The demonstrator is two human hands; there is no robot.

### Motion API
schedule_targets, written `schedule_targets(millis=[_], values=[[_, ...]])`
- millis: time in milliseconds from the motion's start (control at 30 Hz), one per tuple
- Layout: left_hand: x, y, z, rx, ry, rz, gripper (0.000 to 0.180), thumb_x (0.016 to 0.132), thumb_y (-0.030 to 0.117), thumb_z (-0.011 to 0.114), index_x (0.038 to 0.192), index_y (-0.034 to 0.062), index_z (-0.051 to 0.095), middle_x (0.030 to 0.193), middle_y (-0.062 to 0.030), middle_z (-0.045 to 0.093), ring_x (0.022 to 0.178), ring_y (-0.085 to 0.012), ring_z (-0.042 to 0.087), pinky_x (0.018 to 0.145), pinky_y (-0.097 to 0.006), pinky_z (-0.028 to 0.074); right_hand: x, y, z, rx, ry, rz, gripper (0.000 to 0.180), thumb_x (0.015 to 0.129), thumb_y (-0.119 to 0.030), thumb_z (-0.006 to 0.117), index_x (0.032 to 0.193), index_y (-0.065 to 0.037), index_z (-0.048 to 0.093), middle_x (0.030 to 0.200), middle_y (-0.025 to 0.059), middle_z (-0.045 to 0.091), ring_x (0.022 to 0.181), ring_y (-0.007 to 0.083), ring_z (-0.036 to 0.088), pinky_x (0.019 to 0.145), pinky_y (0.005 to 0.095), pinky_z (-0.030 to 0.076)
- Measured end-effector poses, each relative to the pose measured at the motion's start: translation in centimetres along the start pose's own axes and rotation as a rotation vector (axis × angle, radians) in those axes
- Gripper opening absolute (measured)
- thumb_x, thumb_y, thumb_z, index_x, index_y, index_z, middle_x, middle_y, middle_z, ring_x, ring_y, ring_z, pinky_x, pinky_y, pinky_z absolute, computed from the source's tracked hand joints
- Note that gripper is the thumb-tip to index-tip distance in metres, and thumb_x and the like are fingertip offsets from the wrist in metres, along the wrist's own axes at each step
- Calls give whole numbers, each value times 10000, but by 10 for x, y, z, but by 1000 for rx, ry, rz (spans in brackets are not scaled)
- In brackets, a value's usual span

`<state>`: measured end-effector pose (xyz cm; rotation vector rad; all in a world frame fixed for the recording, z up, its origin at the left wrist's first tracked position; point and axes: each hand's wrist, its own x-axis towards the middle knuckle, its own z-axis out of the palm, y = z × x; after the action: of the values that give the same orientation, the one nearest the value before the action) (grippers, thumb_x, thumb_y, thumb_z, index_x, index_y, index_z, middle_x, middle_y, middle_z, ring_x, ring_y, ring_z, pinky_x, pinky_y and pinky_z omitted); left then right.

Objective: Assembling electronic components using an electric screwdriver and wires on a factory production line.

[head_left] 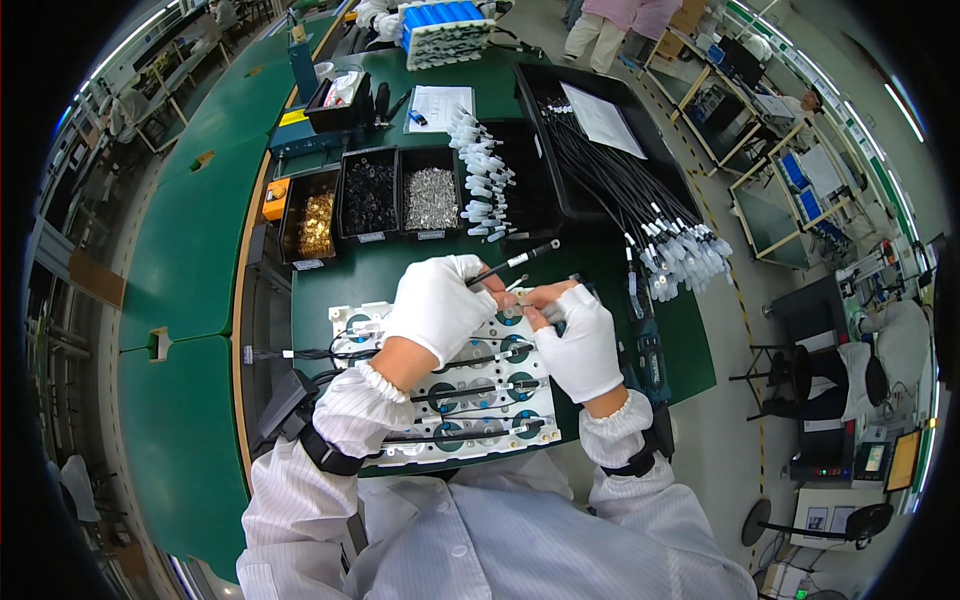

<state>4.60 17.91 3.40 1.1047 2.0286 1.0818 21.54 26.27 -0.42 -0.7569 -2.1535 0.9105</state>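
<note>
My left hand (435, 305), in a white glove with bare fingertips, is closed on a short black cable (525, 257) with a white label band and a metal lug at its end. My right hand (580, 345), gloved the same way, is closed in a pinch close to the left fingertips; what it pinches is too small to make out. Both hands are over the far edge of a white plastic battery frame (545, 432) with round cells. Several black cables (465, 435) lie across the frame. Beside my right hand is a teal-and-black power screwdriver (652, 365).
Beyond the frame are bins of brass-coloured parts (315, 225), black parts (368, 190) and silver hardware (431, 198). White-capped pieces (485, 185) lie beside them. A black tray (535, 130) holds black cables with clear caps (685, 255). A blue battery pack (445, 30) stands at the back.
</note>
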Motion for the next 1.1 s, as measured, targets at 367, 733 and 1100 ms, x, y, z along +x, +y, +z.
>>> schedule_targets(millis=[367, 733, 1100], values=[[2, -17, 11, 61, -18, 80, 207, 793, 160, 853, 874, -5, 756, 738, -48, 714, 661, -62, 601, 619, -251, 519, 1, 0, -5, -86, -9, -57, 146, 818, -76, 788, 914, 0, 710, 895, 108, 694, 722, 231, 716, 643, 322, 569], [-1, -8, 6, 99, 18, 136, 180, 754, 121, 855, 856, 10, 756, 707, -56, 687, 634, -87, 583, 604, -257, 494, 5, 4, -5, 78, 133, 19, 103, 860, 13, 724, 961, -10, 724, 888, 75, 681, 766, 167, 634, 687, 286, 502], [-2, -9, 8, 7, 59, 157, 172, 786, 119, 843, 873, 19, 734, 699, -42, 672, 599, -72, 544, 563, -255, 465, 6, 7, -7, 173, -48, 13, 113, 881, -28, 724, 993, -21, 742, 916, 94, 743, 780, 177, 707, 697, 289, 541]])
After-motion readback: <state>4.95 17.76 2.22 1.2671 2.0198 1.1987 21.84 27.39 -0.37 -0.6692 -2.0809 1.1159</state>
